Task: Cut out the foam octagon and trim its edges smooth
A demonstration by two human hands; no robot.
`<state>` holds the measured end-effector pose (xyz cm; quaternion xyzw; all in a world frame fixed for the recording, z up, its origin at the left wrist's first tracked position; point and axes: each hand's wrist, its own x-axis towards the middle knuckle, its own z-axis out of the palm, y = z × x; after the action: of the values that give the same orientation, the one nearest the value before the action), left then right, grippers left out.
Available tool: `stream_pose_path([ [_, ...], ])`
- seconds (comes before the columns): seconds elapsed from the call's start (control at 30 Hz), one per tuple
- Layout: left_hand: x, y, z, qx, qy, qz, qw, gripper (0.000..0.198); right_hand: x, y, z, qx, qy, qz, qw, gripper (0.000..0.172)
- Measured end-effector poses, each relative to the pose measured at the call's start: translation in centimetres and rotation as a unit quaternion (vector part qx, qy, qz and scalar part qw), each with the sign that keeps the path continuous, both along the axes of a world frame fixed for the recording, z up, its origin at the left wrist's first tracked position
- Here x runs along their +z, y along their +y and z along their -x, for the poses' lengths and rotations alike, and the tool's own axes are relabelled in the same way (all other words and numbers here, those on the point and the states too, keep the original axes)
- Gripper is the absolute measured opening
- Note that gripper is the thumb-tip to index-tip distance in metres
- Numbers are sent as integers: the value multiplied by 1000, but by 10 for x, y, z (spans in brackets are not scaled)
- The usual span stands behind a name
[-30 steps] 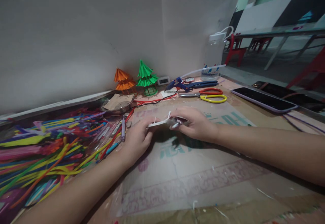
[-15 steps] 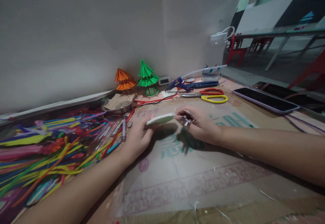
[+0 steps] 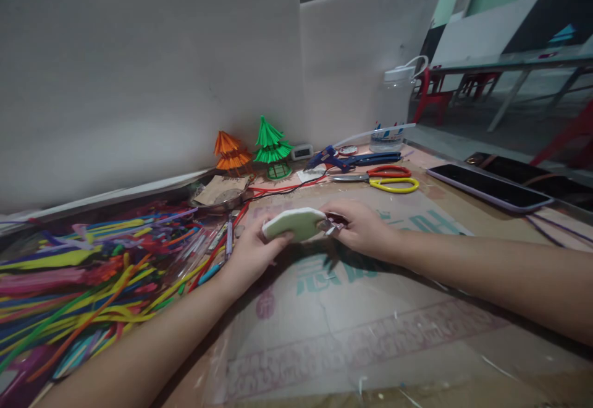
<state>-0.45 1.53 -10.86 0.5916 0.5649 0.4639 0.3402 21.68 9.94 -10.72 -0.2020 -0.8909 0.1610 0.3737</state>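
My left hand (image 3: 250, 250) grips the left edge of a flat white foam piece (image 3: 293, 223), held just above the cardboard work surface (image 3: 352, 309). Its broad face is tilted toward me. My right hand (image 3: 359, 226) is closed at the piece's right edge, fingertips pinched against it; I cannot make out whether something small sits between those fingers. Both forearms reach in from the bottom corners.
A heap of coloured straws (image 3: 78, 278) fills the left. An orange (image 3: 230, 150) and a green (image 3: 272, 144) paper pagoda stand by the white partition. Behind the hands lie a blue glue gun (image 3: 331, 158), scissors (image 3: 384, 179), a clear bottle (image 3: 393, 108) and a phone (image 3: 488, 187).
The white piece has turned from edge-on to face-up toward me. My right hand has shifted slightly along its right edge. The camera has dipped a little.
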Motion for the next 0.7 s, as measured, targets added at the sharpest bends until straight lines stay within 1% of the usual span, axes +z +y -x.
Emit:
stream_pose_path([
  [0.07, 0, -1, 0, 3, 28, -32, 999, 35, 1, -1, -2, 1, -10, -15, 1000, 17],
  [0.13, -1, -1, 1, 4, 66, -87, 994, 25, 3, -2, -3, -1, -9, -18, 1000, 17],
  [0.23, -2, 0, 4, -10, 129, -150, 980, 14, 7, -4, -5, 26, 28, -36, 999, 27],
  [0.33, -3, 1, 7, -5, 170, -164, 972, 15, 8, -4, -6, 43, 42, -61, 996, 31],
  [0.4, -4, 2, 9, 1, 187, -168, 968, 18, 8, -3, -5, 34, 28, -79, 996, 30],
  [0.53, -7, 1, 10, -13, 205, -189, 960, 17, 8, -1, -4, 24, -1, -116, 993, 30],
  [0.7, -6, 0, 12, -25, 224, -208, 952, 17, 7, 0, -5, 14, -37, -132, 990, 32],
])
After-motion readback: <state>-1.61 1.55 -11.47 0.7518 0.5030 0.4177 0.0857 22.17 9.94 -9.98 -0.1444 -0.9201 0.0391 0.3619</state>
